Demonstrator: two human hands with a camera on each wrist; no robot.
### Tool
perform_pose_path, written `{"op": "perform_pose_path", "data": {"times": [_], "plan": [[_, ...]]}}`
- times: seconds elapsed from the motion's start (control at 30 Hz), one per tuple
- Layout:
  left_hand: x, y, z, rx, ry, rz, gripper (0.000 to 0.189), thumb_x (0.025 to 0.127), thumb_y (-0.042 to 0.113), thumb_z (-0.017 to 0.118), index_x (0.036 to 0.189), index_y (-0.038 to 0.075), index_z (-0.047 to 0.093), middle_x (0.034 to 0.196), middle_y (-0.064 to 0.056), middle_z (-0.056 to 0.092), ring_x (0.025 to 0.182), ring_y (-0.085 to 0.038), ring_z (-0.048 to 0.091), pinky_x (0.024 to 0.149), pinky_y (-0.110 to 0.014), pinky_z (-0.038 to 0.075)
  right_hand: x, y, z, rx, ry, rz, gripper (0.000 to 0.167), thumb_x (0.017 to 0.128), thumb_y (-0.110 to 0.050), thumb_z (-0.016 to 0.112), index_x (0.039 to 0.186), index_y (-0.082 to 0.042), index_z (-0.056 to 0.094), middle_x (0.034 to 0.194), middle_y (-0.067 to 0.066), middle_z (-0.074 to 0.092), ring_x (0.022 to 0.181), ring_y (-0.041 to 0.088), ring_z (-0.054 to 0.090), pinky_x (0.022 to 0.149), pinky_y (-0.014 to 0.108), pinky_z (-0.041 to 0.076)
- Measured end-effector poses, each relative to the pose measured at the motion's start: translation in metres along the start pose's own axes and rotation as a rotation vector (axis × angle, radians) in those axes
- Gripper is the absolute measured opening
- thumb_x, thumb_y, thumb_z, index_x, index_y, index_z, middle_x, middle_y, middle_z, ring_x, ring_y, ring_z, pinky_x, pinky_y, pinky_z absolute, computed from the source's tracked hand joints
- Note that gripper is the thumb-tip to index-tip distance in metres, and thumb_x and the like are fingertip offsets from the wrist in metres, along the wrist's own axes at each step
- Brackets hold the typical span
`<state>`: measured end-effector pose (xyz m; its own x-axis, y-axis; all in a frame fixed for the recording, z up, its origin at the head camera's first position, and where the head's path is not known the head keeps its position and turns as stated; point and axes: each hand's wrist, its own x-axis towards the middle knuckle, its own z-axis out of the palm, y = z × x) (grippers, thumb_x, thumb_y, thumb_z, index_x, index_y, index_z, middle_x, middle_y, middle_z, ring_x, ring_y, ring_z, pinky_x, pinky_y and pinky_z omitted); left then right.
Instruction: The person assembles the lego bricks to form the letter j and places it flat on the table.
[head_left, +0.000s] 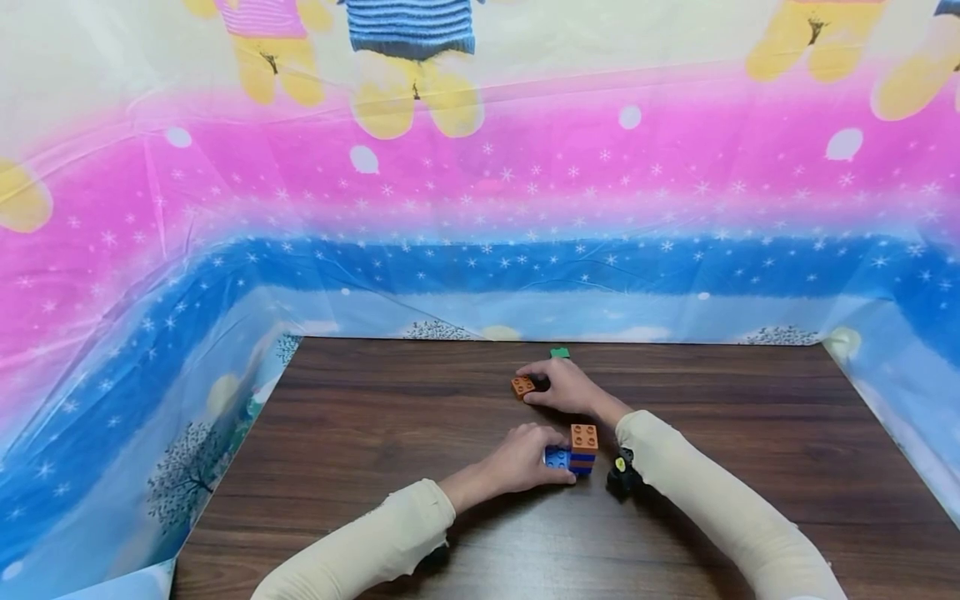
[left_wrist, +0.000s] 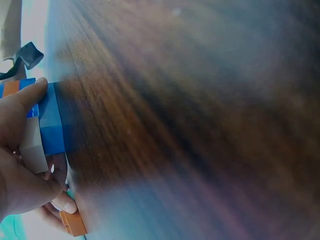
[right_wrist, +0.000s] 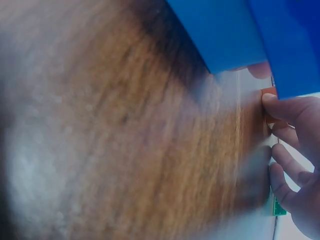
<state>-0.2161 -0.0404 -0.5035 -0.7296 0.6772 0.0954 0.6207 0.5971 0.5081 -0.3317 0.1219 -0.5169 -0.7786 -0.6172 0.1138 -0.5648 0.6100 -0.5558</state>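
Observation:
My left hand grips a small assembly of toy building bricks standing on the table. Its tall stack has an orange studded brick on top and blue and orange layers below. A lower light blue brick sits on its left side, between thumb and fingers. In the left wrist view a whitish brick shows beside the blue brick. Farther back, my right hand pinches a loose orange brick at the table surface. Fingers partly cover that brick in the right wrist view.
Behind the right hand a green brick lies near the far edge of the brown wooden table. By the right cuff is a black object with a yellow spot. A printed cloth surrounds the table's back and sides.

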Motion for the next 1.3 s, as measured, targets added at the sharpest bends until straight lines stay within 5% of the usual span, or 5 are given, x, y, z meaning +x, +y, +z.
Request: {"op": "perform_pose_path", "data": {"times": [0.3, 0.63, 1.3], "plan": [[0.001, -0.001, 0.001, -0.003, -0.005, -0.002, 0.045, 0.089, 0.039, 0.081, 0.123, 0.011, 0.074, 0.113, 0.003, 0.075, 0.096, -0.003, 0.065, 0.081, -0.019, 0.05, -0.005, -0.002, -0.005, -0.021, 0.02, 0.007, 0.042, 0.093, -0.025, 0.078, 0.131, -0.011, 0.068, 0.095, -0.002, 0.069, 0.073, 0.01, 0.054, 0.07, 0.031, 0.045], [0.001, -0.001, 0.002, 0.0, -0.002, -0.006, 0.045, 0.088, 0.04, 0.082, 0.121, 0.011, 0.074, 0.11, 0.004, 0.075, 0.093, -0.003, 0.064, 0.081, -0.021, 0.049, -0.019, -0.002, -0.016, -0.012, 0.076, 0.056, 0.039, 0.091, -0.029, 0.079, 0.125, -0.013, 0.069, 0.101, -0.001, 0.07, 0.085, 0.009, 0.063, 0.076, 0.035, 0.054], [0.002, 0.001, 0.001, -0.03, -0.016, -0.029, 0.045, 0.088, 0.039, 0.081, 0.121, 0.01, 0.074, 0.108, 0.002, 0.075, 0.09, -0.003, 0.063, 0.077, -0.019, 0.049, -0.052, -0.015, -0.053, -0.003, 0.188, 0.002, 0.043, 0.093, -0.033, 0.077, 0.131, -0.015, 0.067, 0.105, 0.001, 0.072, 0.089, 0.015, 0.068, 0.076, 0.037, 0.057]]}}
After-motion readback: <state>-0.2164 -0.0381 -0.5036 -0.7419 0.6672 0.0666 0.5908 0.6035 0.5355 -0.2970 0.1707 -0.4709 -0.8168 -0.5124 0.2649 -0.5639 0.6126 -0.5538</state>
